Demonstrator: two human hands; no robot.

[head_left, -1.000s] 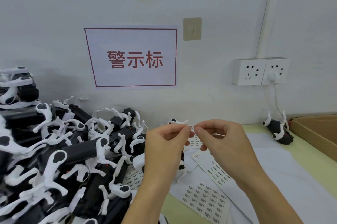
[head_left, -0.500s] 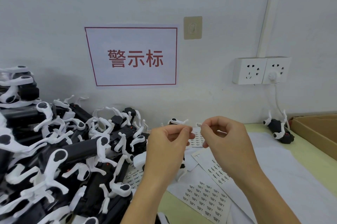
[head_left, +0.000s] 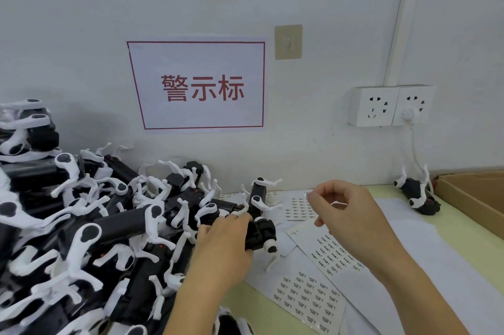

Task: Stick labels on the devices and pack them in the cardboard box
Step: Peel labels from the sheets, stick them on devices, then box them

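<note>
A big heap of black devices with white clips (head_left: 90, 228) fills the left of the table. My left hand (head_left: 223, 247) lies low at the heap's right edge, its fingers curled round one black device (head_left: 259, 231). My right hand (head_left: 346, 214) hovers to the right and a little higher, pinching a small clear label (head_left: 309, 194) between thumb and forefinger. Label sheets (head_left: 308, 296) lie on the white paper under both hands. The cardboard box (head_left: 469, 198) shows at the right edge, only partly in view.
One more black device (head_left: 417, 195) lies alone by the wall, just left of the box. A double wall socket (head_left: 390, 105) with a white cable hangs above it. A red-framed sign (head_left: 199, 86) is stuck on the wall behind the heap.
Both hands were together in the air, pinching the label. My left hand has dropped down and taken hold of a device at the heap's edge. My right hand keeps the label.
</note>
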